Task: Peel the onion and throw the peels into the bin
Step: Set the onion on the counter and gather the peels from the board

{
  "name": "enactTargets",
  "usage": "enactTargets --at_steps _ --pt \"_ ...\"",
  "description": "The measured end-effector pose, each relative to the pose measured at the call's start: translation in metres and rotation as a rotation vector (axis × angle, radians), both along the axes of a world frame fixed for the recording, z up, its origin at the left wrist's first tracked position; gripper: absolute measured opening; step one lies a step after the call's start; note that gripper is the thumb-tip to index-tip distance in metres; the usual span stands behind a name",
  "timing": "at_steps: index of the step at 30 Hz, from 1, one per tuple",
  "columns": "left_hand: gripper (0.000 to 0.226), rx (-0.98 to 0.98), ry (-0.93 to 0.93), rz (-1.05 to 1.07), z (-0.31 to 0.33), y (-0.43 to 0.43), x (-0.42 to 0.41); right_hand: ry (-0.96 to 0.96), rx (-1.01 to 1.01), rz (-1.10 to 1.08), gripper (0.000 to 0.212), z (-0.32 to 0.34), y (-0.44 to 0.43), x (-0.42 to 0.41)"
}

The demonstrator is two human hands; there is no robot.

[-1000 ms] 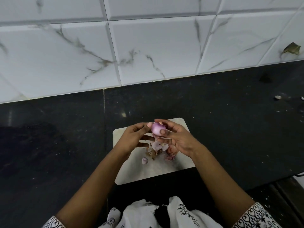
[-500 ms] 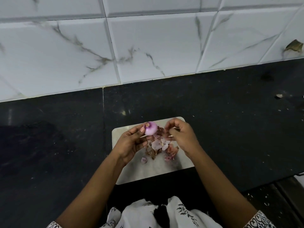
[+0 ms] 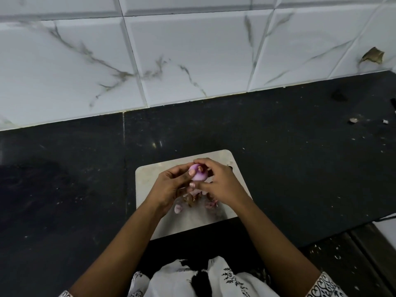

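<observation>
A small purple onion (image 3: 198,173), its brown root tip facing up, is held above a pale cutting board (image 3: 147,181). My left hand (image 3: 171,187) grips it from the left with thumb and fingers. My right hand (image 3: 218,183) closes on it from the right, fingers curled over its top. Loose pink and brown peels (image 3: 192,200) lie on the board under my hands, one pink piece (image 3: 178,209) a little apart on the left. No bin is in view.
The board rests on a dark stone counter (image 3: 278,157) against a white marble-tiled wall (image 3: 171,56). Small scraps (image 3: 353,120) dot the counter at the far right. A brown peel fragment (image 3: 372,55) sticks to the wall there. A floor strip shows at lower right.
Half a second ago my right hand was off the onion, which sat in my left hand alone. Now the right hand has come back onto it and both hands hold it.
</observation>
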State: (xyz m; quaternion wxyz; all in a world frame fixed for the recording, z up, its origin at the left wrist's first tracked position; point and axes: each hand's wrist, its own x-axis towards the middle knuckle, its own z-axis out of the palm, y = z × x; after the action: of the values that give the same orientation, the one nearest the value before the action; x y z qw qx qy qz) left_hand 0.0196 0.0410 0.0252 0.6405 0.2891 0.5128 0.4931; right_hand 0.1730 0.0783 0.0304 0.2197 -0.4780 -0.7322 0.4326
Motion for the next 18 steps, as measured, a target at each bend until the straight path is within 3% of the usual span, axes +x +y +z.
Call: enactTargets --at_steps 4,9,16,18 --pt "0.024 -0.006 0.156 0.036 -0.001 0.004 0.006 0.054 -0.008 -0.240 0.051 0.000 0.014 0.027" --pt "0.024 0.090 0.740 0.189 -0.029 0.005 -0.010 -0.234 -0.041 -0.505 0.054 -0.027 0.052 0.085" --pt "0.024 0.136 1.041 0.241 -0.047 0.019 -0.031 -0.404 -0.078 -0.551 0.076 -0.035 0.066 0.111" --pt "0.024 0.135 1.067 0.256 -0.049 0.020 -0.033 -0.304 0.118 -0.543 0.066 -0.019 0.065 0.093"
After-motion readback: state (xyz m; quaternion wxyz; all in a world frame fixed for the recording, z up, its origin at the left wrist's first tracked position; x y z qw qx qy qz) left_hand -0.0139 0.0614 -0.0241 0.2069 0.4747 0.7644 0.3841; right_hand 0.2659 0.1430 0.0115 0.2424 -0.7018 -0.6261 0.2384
